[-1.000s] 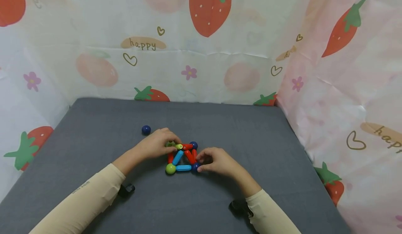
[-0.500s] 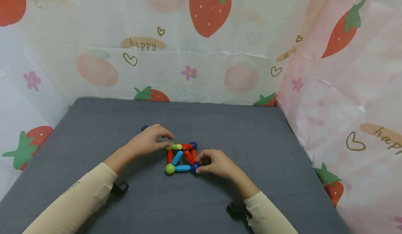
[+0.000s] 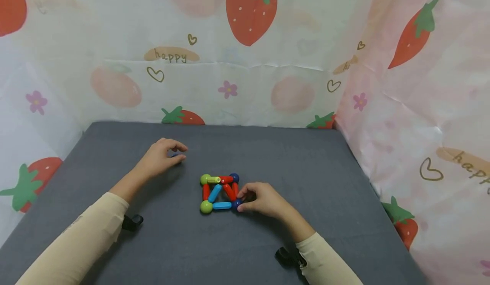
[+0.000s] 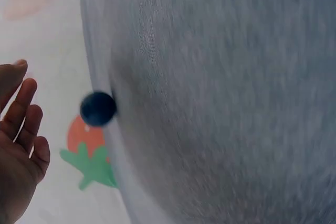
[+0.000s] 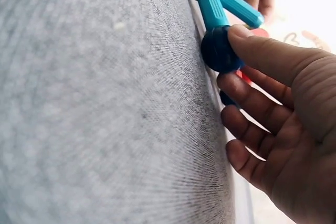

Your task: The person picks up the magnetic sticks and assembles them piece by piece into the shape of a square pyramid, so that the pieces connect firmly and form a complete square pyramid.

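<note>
A toy frame of balls and rods stands on the table: light-blue rods (image 3: 222, 206), red rods (image 3: 206, 192), a yellow-green rod (image 3: 213, 180) and green balls (image 3: 206, 206) at its left corners. My right hand (image 3: 264, 198) pinches the dark blue ball (image 5: 220, 51) at the near right corner between thumb and fingers. Behind it, another dark blue ball (image 3: 234, 177) forms the far right corner. My left hand (image 3: 158, 157) hovers, fingers spread, over a loose dark blue ball (image 4: 98, 108) left of the frame, mostly hidden by the hand in the head view. A gap shows between fingers and ball in the left wrist view.
Grey cloth covers the table (image 3: 306, 161). Strawberry-printed curtains (image 3: 245, 81) rise along its back and both sides. A black strap (image 3: 132, 222) hangs at my left wrist, and another black strap (image 3: 285, 257) at my right.
My left hand has let go of the frame's far left corner and moved left and away to the loose blue ball. My right hand has stayed at the near right corner.
</note>
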Motion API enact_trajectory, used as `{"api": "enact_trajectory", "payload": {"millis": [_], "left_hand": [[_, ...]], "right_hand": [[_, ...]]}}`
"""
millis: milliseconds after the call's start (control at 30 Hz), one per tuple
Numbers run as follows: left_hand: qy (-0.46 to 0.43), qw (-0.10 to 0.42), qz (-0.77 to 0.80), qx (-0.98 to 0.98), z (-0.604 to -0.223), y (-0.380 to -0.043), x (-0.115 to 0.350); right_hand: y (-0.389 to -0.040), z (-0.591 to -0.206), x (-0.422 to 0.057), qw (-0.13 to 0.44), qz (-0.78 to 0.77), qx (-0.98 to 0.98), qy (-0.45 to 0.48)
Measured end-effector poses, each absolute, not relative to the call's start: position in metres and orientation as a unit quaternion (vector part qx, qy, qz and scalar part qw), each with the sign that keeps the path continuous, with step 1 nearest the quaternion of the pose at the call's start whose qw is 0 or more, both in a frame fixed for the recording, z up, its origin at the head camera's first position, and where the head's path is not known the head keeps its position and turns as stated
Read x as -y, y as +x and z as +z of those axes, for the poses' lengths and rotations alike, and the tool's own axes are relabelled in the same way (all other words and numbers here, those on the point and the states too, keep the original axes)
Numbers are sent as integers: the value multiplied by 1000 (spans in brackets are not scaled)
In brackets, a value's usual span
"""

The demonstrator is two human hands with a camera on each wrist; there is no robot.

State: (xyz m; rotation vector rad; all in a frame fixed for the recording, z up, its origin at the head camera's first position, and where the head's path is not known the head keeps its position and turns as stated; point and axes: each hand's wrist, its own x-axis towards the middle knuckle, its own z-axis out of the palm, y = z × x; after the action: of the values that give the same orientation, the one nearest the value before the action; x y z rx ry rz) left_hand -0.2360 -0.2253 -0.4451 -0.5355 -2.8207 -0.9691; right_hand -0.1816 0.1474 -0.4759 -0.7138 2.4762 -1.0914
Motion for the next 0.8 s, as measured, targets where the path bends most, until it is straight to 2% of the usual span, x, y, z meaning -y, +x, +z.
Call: {"api": "enact_trajectory", "payload": {"millis": [167, 500, 800], "left_hand": [[-130, 35, -341, 930, -452, -245, 241], [-104, -75, -374, 918, -464, -263, 253], [-107, -91, -367, 920, -467, -263, 249]], "right_hand": [[-182, -475, -147, 172, -386, -870, -252], [-183, -477, -148, 171, -387, -872, -248], [-183, -478, -148, 173, -391, -870, -244]]}}
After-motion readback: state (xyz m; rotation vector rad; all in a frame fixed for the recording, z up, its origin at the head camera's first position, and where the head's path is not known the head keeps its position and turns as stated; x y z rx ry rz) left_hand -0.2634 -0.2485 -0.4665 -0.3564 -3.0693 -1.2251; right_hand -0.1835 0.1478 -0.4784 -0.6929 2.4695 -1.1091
